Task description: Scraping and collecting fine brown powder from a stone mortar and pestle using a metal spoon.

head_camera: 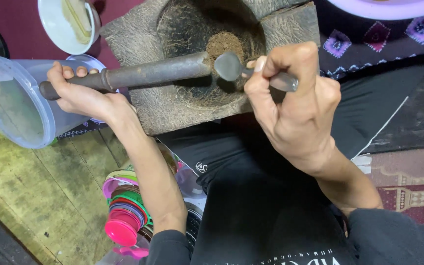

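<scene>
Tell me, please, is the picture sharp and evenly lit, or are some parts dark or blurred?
Head view: the left hand, the pestle and the right hand holding the spoon are fairly sharp and well lit; the mortar hollow is deep in shadow; the black clothing shows little detail; the plastic tub looks slightly soft near the edge.

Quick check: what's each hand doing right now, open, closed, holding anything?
Left hand: closed on the dark pestle, over the mortar.
Right hand: closed on the metal spoon.

clear tub [11, 103], white bowl [57, 24], coloured lids [123, 211]
</scene>
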